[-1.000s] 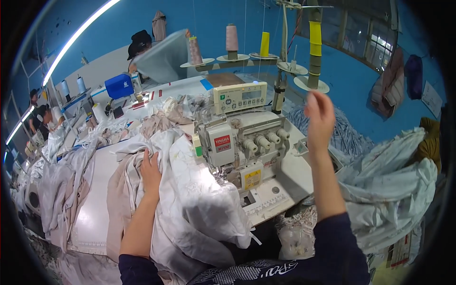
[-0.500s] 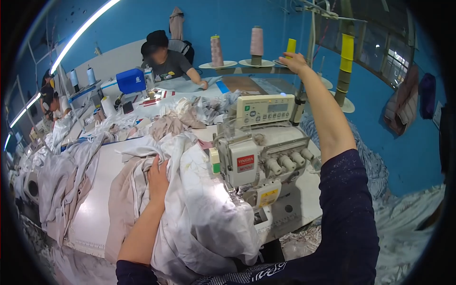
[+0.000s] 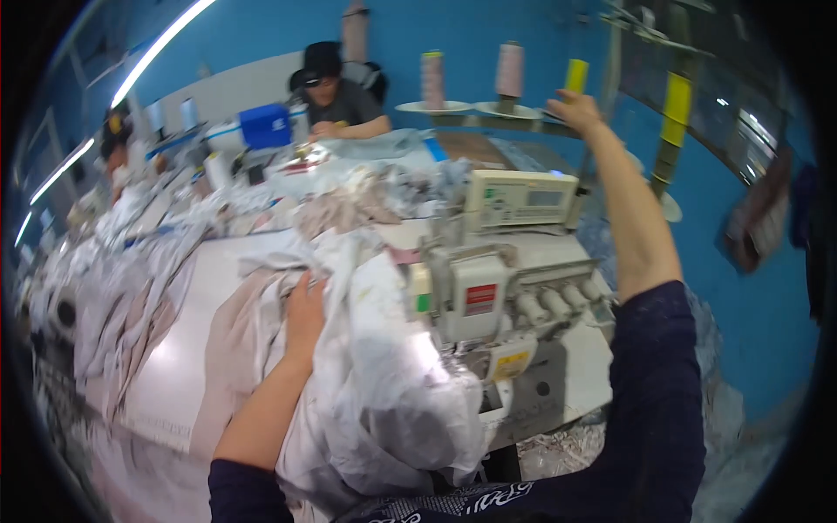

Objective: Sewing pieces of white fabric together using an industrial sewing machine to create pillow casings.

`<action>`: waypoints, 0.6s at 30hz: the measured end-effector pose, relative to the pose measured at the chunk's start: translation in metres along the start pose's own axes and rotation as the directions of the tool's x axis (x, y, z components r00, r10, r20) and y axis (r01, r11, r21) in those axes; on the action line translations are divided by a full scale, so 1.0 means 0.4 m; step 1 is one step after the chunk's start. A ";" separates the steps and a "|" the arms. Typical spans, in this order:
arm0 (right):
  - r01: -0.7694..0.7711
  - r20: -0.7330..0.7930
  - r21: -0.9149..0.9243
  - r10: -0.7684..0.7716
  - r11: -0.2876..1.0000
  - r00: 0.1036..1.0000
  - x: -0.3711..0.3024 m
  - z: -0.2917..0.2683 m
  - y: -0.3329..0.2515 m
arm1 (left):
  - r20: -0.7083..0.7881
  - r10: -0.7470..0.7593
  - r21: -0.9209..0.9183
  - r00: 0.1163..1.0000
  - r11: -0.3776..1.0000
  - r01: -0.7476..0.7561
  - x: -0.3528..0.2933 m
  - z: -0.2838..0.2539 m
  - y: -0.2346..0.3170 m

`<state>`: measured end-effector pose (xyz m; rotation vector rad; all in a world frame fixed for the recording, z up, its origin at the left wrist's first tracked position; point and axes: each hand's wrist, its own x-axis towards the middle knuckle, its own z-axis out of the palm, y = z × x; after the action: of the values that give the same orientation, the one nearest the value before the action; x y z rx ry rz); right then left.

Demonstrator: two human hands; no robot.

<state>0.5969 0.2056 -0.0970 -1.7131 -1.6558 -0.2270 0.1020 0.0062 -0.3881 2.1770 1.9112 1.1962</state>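
My left hand rests on a heap of white and beige cloth, fingers stretched out along its folds. The cloth spills over the near table edge and runs up to an overlock sewing machine on its right. My right arm is raised past the machine's control panel. At the thread stand, my right hand is just below a yellow thread cone, its fingers out to the left and slightly bent. Motion blur hides whether they touch the cone.
Pink thread cones stand on white discs left of the yellow one. A co-worker sits across the table near a blue machine. More cloth hangs at the left. Yellow cones are stacked on a post at right.
The whole view has shifted, so the scene sits further right and is blurred. My right hand stays by the yellow cone and my left on the cloth. The co-worker's arm has drawn in.
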 end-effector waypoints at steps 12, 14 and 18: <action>0.157 -0.588 -0.157 -0.220 0.975 0.778 0.183 -0.134 0.015 | 0.068 0.048 0.003 0.997 0.999 -0.048 0.001 -0.055 0.093; 0.221 -0.667 -0.063 -0.206 0.973 0.716 0.176 -0.202 0.023 | 0.068 0.081 0.001 0.994 0.997 -0.081 0.014 -0.023 0.094; 0.092 -0.640 -0.112 -0.142 0.989 0.755 0.050 -0.121 -0.125 | 0.043 0.045 0.116 0.998 0.992 -0.049 -0.007 0.012 -0.012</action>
<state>0.5710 0.1877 -0.0319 -1.3504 -1.2285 -0.8546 0.1005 0.0074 -0.3952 2.2969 1.9727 1.0640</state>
